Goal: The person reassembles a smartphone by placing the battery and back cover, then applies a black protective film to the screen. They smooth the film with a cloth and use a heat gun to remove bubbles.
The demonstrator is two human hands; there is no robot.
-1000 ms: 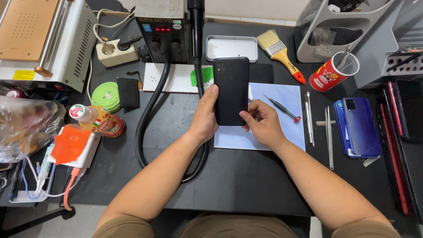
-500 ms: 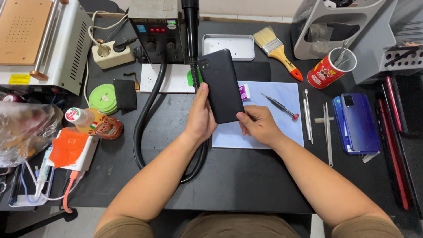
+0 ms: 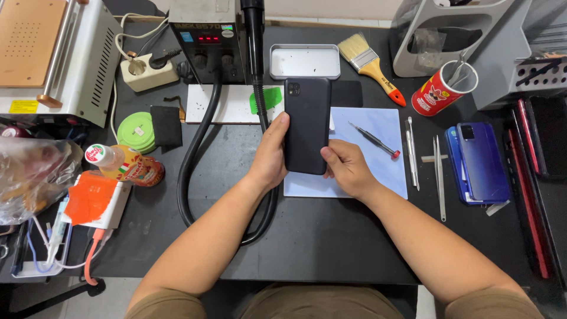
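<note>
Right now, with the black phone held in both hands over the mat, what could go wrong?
The black phone is gripped only at its lower half by the left hand and right hand; it may slip. The screwdriver lies on the blue mat beneath and could scratch it. The hot-air hose beside the left forearm could snag.

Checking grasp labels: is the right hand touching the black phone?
Touching. The head view shows the right hand with its thumb pressed on the lower right edge of the black phone, while the left hand grips the opposite side.

red snack can [image 3: 438, 93], red station display [image 3: 211, 39]
</note>
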